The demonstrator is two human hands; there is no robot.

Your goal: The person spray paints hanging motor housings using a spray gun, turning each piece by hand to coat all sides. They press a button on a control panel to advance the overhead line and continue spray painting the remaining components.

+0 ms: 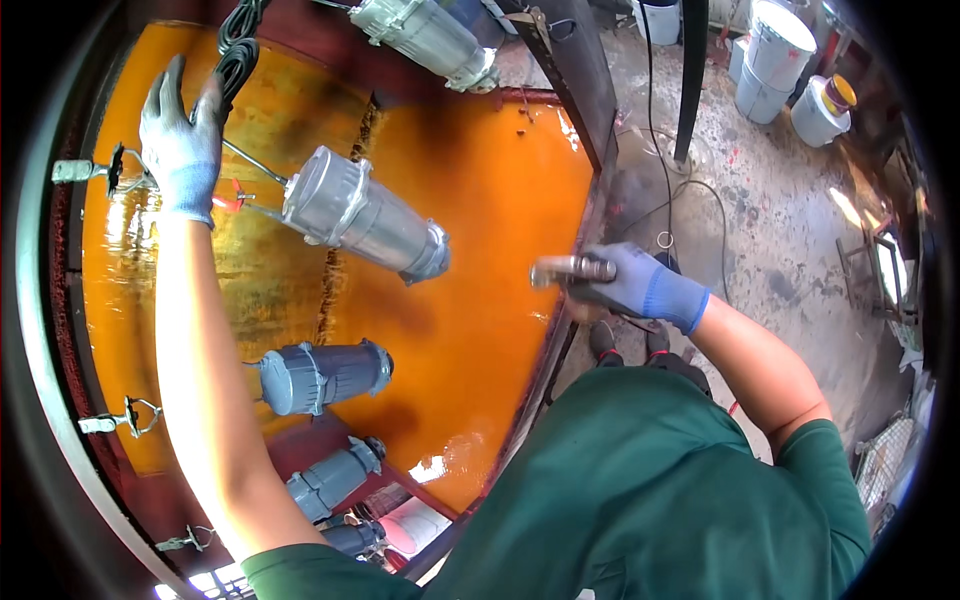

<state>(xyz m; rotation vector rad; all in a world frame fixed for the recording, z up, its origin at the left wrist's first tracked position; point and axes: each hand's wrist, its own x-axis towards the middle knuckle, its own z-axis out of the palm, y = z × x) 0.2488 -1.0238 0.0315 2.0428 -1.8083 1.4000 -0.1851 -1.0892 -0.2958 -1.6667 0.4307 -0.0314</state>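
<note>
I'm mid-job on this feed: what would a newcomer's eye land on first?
Probably the glossy orange surface filling the left and middle of the view, with a silvery metal cylinder standing out against it. Next, the gloved right hand gripping a metal spray gun right of centre. Then the gloved left hand, raised at upper left beside a coiled black cable.

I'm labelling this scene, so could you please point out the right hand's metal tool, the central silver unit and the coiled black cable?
Metal tool (568,268): head view, on its body.
Central silver unit (368,215): head view, middle of its housing.
Coiled black cable (238,64): head view, on its lower loops.
</note>
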